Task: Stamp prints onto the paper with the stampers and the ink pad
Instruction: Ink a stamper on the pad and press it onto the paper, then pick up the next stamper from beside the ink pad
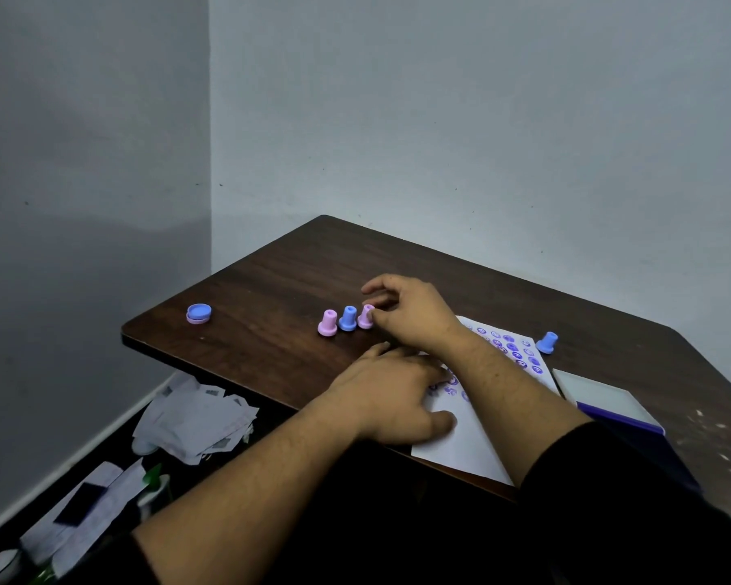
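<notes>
1. Paper first: the white sheet of paper lies at the near edge of the dark wood-grain table, already carrying a bunch of purple-blue round prints on its far half, so I'd guess the job is well along.
2. The left hand rests flat on the sheet's left side, fingers straight and spread, holding nothing, just pinning the paper.
3. The right hand reaches across to a row of three small plastic stampers. Its thumb and fingertips pinch the rightmost pink stamper; the other fingers are loosely curled above it.
4. Touching or nearly touching it stands the middle blue stamper, then another pink stamper on the left. A fourth blue stamper sits off beyond the paper's far right corner.
5. The flat rectangular ink pad with a purple base is just right of the paper. A little round blue-and-pink cap sits well off to the left.
6. What could go wrong, imo: the row is packed so tight that lifting the pink one could topple the blue neighbour. Also the crossed arms mean the right forearm hangs over the prints, so any wet ink could smear.
</notes>
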Demonstrator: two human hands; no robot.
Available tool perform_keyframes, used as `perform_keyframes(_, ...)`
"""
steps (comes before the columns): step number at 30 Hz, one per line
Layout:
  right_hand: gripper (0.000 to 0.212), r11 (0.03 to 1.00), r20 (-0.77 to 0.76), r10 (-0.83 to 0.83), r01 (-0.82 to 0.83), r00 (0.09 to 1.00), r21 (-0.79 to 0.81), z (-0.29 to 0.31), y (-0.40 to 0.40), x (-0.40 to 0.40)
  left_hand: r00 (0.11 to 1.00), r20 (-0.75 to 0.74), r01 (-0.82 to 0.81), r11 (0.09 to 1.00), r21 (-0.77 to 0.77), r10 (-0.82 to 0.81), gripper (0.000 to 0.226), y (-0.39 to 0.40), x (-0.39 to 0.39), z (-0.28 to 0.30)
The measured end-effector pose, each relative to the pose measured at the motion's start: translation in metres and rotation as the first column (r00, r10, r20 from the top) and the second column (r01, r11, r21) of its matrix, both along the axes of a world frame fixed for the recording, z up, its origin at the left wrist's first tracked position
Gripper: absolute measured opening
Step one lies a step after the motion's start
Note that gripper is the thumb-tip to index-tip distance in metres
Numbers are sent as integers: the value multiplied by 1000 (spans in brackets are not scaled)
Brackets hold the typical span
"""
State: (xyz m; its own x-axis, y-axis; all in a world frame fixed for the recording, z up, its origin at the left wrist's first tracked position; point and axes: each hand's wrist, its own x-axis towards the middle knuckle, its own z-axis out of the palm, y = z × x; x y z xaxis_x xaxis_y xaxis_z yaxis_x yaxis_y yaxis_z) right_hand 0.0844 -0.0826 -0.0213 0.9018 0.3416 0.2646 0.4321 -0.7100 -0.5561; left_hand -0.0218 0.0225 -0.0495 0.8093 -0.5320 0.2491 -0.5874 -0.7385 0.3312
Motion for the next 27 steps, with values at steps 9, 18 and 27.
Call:
perform_keyframes(9,35,1000,47,-4,3,999,7,17,-14,-3,999,-41,1,1000,29,0,70,-1,1,-2)
perform_keyframes(18,28,978,115,-206,206,972,10,35,-99,-2,997,-80,8,999,51,-4,74,0,2,-3)
perform_keyframes(27,19,867,83,-498,493,863,67,39,-195,-4,995,-95,22,999,49,-17,76,0,4,-4)
